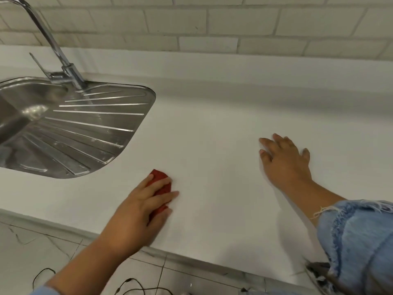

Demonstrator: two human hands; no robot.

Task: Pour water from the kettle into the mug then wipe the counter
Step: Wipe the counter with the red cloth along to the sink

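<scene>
Scene: A plain white kitchen surface (212,128) is seen from above, with a ribbed stainless-steel sink and drainboard (89,124) at ten o'clock and a chrome swan-neck tap (53,45) rising behind it.

Step in hand: The wipe is judged to be under way; neither kettle nor mug is in view, so the pouring cannot be checked from here.

Left hand: The left hand (140,207) is pressed down at seven o'clock, its fingers closed over a small dark-red cloth (160,184), which lies flat on the surface just short of the drainboard's near corner.

Right hand: The right hand (285,160) is laid at three o'clock with fingers spread and nothing held, palm down on the surface, apparently as a brace; a frayed pale-blue denim sleeve (357,237) is pushed up the forearm.

How to wipe well: Even, flat pressure is called for, so the whole cloth is kept in contact and not only its leading edge. Overlapping strokes are best drawn from the drainboard side toward three o'clock, the bracing hand being lifted clear before the cloth reaches it.

Watch for: No spill can be made out on the white top, so full coverage is the safer course. The front edge at six o'clock is close; the cloth should be stopped short of it.
</scene>
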